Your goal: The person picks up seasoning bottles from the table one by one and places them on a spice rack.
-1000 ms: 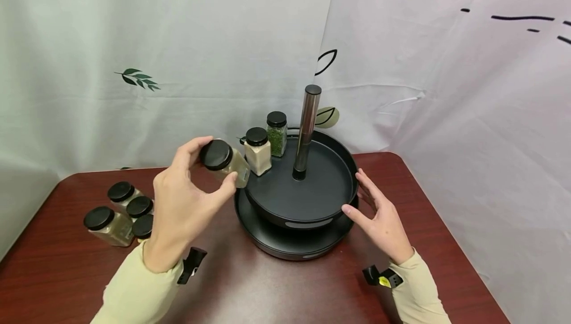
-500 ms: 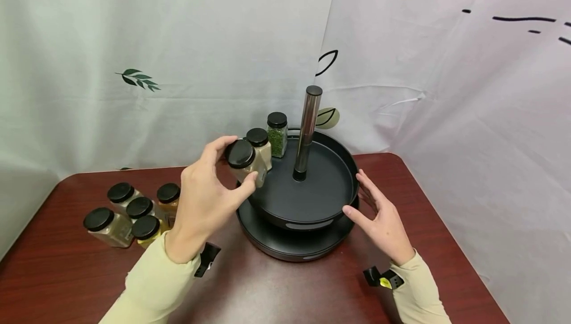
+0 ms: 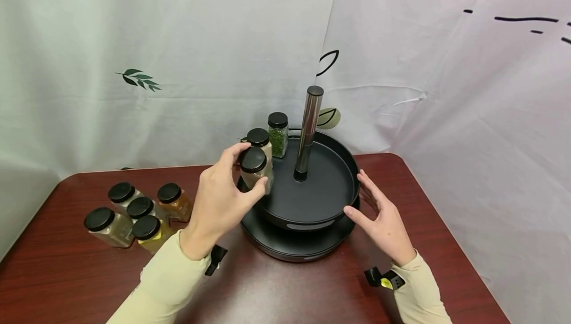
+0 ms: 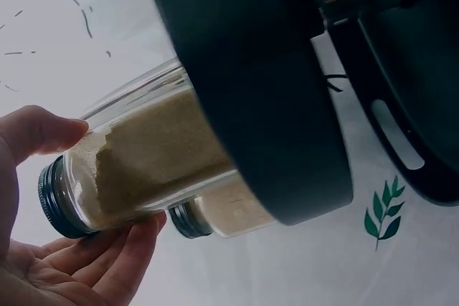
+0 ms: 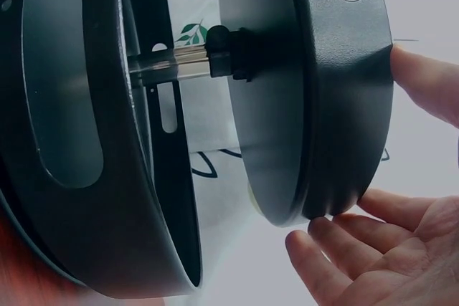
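Note:
Between thumb and fingers, my left hand [image 3: 218, 202] holds a glass spice jar [image 3: 253, 178] of tan powder with a black lid. The jar stands nearly upright at the left rim of the upper tray [image 3: 327, 185] of a black two-tier turntable; in the left wrist view, the tray's wall hides its base. Just behind it is a jar of cream-coloured powder [image 4: 233, 209], then a jar of green herbs [image 3: 278, 140]. My right hand [image 3: 383, 222] touches the upper tray's right side, thumb [image 5: 423, 77] and fingertips spread along its outer wall.
Several black-lidded spice jars stand grouped on the left of the red-brown table, among them a yellow one [image 3: 153, 237] and an orange one [image 3: 176, 205]. The lower tray [image 3: 285, 254] sits beneath the upper one. A metal post [image 3: 309, 133] rises from the centre.
My left hand has carried the tan powder jar right and slightly down to the upper tray's left side, tipping it more upright. The orange jar has come into view. My right hand stays put.

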`<state>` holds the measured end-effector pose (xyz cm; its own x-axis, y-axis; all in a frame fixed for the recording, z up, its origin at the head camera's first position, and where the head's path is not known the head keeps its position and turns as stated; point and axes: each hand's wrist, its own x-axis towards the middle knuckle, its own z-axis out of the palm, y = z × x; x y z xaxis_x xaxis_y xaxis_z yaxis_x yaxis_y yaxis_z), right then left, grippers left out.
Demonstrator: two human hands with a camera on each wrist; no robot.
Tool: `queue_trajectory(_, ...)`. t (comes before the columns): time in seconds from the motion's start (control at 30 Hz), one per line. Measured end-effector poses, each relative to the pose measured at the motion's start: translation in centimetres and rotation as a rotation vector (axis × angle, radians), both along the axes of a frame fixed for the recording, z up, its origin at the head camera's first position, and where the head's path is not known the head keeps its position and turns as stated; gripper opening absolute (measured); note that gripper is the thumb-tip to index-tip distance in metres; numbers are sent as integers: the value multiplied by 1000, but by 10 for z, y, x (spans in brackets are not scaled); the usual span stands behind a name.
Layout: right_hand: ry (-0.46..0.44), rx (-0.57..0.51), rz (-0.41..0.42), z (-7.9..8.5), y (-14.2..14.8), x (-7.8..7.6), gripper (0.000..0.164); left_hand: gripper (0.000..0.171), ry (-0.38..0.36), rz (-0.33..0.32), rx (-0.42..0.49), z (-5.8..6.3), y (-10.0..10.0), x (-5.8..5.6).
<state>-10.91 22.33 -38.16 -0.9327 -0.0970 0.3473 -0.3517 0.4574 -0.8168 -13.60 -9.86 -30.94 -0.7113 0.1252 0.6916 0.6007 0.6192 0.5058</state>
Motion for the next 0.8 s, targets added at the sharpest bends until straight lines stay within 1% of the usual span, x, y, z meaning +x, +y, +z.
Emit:
queue_trajectory(0.17, -1, 5, 0, 0, 0, 0, 73, 66, -34, -15, -20, -5, 2, -1)
queue_trajectory(0.43, -7, 8, 0, 0, 0, 0, 74, 67, -75, -35, -27, -9, 3, -2)
queue_trajectory(0.67, -5, 2, 3, 1, 0, 0, 73, 66, -128, -19, -45, -11, 6, -3)
queue_trajectory(0.8, -8, 1, 4, 0, 0, 0, 73, 65, -146, -10, -57, -12, 7, -4)
